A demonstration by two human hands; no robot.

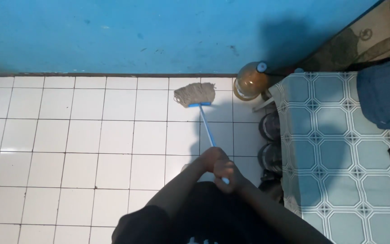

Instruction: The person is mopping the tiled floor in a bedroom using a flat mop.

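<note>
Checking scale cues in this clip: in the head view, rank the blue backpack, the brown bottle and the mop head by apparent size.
1. blue backpack, cut off by the frame edge
2. mop head and brown bottle look alike; not ranked.

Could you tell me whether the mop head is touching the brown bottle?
No, the mop head lies on white tiles apart from the brown bottle.

**Hidden, cropped and unclear**

The mop handle (pixel 207 128) vanishes inside the left hand (pixel 212 158) and right hand (pixel 225 172), so the fingers' wrap cannot be made out. Just right of the hands, the dark shoes (pixel 270 143) are half covered by the patterned cloth (pixel 335 149). Farther right, the blue bag (pixel 384 92) is cut by the frame's edge. Below the hands, the person's torso is cropped.
</note>
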